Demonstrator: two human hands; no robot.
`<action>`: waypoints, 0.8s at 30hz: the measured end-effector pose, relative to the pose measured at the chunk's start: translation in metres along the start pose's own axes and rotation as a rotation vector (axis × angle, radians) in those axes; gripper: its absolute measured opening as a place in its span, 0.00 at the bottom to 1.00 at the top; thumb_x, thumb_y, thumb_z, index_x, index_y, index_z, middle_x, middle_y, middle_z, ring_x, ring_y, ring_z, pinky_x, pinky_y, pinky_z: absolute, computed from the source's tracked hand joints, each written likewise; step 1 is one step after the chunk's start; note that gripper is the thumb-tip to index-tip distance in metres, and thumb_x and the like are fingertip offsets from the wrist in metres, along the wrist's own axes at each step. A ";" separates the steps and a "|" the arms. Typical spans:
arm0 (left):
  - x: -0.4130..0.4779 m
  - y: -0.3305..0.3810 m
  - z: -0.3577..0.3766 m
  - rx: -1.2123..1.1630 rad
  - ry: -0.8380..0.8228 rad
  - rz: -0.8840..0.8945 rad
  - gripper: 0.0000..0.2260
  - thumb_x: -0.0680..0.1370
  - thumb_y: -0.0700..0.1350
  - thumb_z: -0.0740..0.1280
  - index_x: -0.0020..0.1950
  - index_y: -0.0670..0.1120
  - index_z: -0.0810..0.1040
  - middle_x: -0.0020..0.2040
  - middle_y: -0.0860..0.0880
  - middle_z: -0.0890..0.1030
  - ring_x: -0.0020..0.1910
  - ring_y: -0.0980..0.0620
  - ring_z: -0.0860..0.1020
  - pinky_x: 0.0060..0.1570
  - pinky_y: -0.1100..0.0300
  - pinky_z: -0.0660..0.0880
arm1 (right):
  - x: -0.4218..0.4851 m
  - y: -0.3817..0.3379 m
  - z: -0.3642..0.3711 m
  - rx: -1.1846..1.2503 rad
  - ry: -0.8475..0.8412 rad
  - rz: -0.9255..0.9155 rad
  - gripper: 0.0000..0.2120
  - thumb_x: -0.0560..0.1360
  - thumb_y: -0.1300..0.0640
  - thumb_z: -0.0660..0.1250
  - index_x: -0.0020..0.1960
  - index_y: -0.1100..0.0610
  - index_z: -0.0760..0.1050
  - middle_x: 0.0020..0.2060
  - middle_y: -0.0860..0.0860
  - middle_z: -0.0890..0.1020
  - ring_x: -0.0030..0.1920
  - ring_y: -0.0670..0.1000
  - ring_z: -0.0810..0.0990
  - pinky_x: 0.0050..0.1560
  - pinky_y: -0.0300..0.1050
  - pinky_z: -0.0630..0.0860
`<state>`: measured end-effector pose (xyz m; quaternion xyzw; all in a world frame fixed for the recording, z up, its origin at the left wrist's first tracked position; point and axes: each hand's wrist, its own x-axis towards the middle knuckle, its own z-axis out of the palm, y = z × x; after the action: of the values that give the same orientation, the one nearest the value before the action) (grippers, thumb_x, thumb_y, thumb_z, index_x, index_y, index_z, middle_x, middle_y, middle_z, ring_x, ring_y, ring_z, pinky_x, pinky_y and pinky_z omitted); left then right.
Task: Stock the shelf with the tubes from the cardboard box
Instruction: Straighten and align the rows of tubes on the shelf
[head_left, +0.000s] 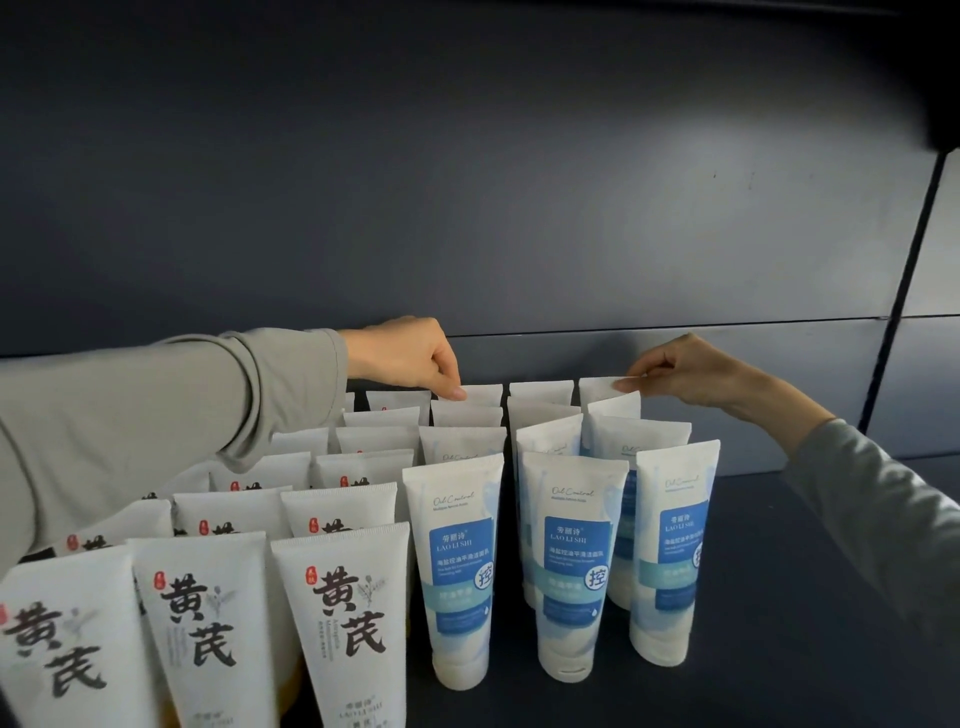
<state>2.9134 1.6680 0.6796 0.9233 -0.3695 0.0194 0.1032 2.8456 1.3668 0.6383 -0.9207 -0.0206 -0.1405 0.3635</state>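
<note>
blue-label tubes (573, 566): "oil control", "lao li shi", "控"; black-script tubes (349, 629): "黄芪".

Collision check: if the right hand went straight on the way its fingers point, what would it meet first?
Right hand, pinching the rear right tube, would likely meet the neighbouring rear tube; depth unclear.

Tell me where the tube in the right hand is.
In the head view, that tube stands at the back of the rightmost blue-label row, right of centre, near the dark back panel, the right hand pinching its top edge.
</note>
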 end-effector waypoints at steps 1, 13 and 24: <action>-0.002 0.001 -0.002 -0.008 0.015 0.008 0.09 0.73 0.52 0.70 0.44 0.48 0.84 0.36 0.61 0.81 0.38 0.63 0.77 0.47 0.58 0.77 | 0.000 0.000 0.000 -0.018 -0.006 0.007 0.05 0.71 0.58 0.72 0.36 0.55 0.81 0.25 0.43 0.76 0.22 0.37 0.70 0.22 0.26 0.63; -0.038 0.017 -0.012 -0.149 -0.052 0.133 0.06 0.74 0.51 0.69 0.43 0.49 0.83 0.20 0.66 0.72 0.22 0.69 0.70 0.25 0.78 0.63 | -0.026 -0.067 0.000 -0.124 -0.190 -0.177 0.14 0.67 0.41 0.72 0.42 0.52 0.84 0.39 0.50 0.84 0.41 0.49 0.79 0.41 0.38 0.74; -0.030 0.025 -0.001 -0.078 -0.027 0.129 0.05 0.73 0.51 0.70 0.39 0.52 0.80 0.19 0.67 0.70 0.23 0.70 0.70 0.27 0.78 0.63 | -0.034 -0.089 0.017 -0.289 -0.302 -0.204 0.07 0.73 0.52 0.71 0.45 0.55 0.84 0.40 0.42 0.84 0.40 0.38 0.80 0.49 0.37 0.76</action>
<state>2.8745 1.6714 0.6817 0.8929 -0.4302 -0.0010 0.1326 2.8047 1.4459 0.6760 -0.9669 -0.1474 -0.0386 0.2044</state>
